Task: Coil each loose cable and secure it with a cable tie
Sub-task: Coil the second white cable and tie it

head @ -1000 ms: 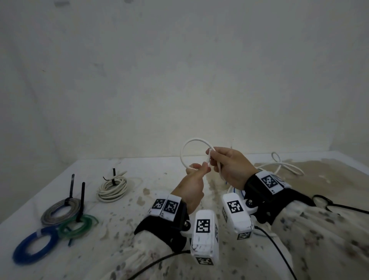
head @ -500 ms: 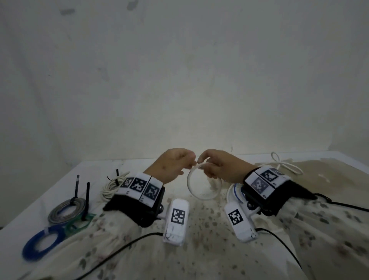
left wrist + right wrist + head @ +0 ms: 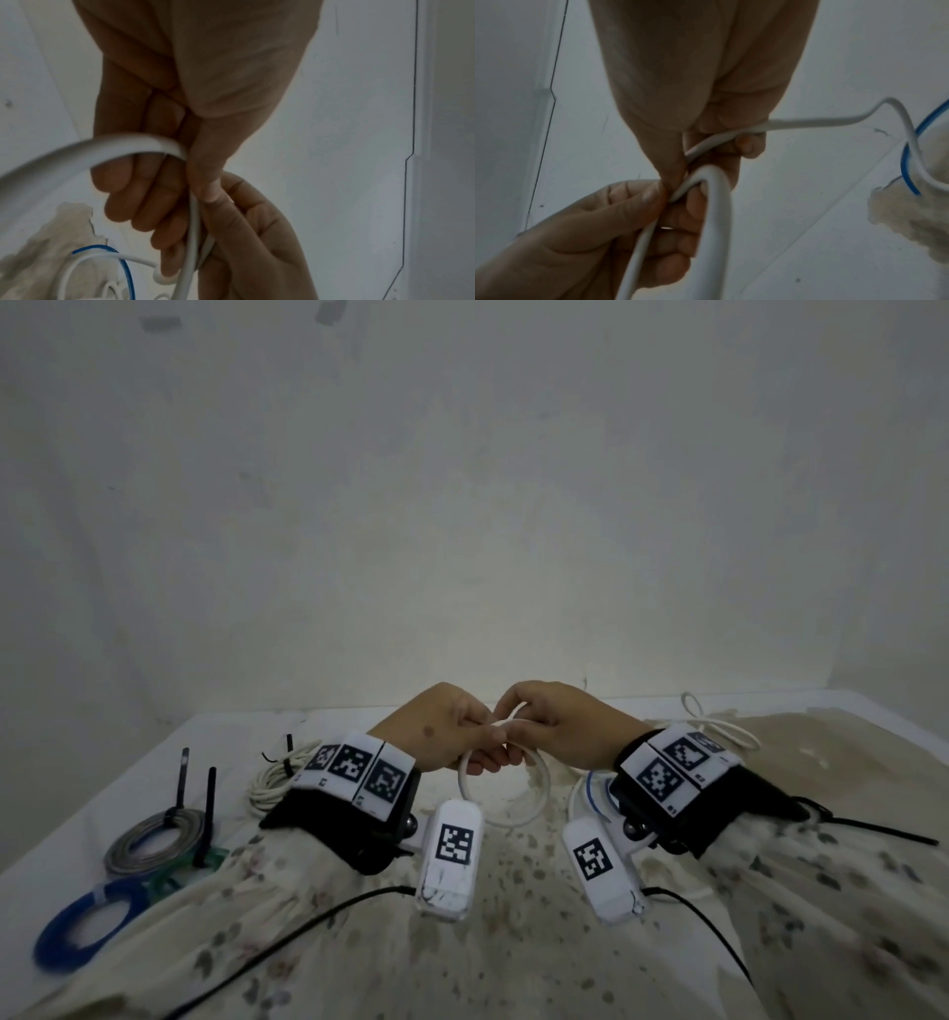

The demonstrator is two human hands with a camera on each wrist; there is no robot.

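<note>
Both hands hold a white cable (image 3: 506, 820) above the table, its loop hanging below them. My left hand (image 3: 462, 737) pinches the top of the loop between thumb and fingers; in the left wrist view the white cable (image 3: 191, 221) runs under the thumb. My right hand (image 3: 552, 729) meets it from the right and grips the same cable (image 3: 713, 203), whose loose tail (image 3: 834, 121) trails off to the right. The rest of the white cable (image 3: 719, 726) lies slack on the table behind the right wrist.
At the left of the table (image 3: 154, 762) lie tied coils: white (image 3: 272, 780), grey (image 3: 154, 839), green (image 3: 174, 880) and blue (image 3: 82, 927), with black tie ends sticking up. A loose blue cable (image 3: 590, 793) lies by the right wrist. A plain wall stands close behind.
The loop stood upright above the hands a second ago; both hands have rolled over so that it hangs below them. The left forearm has swung up and left.
</note>
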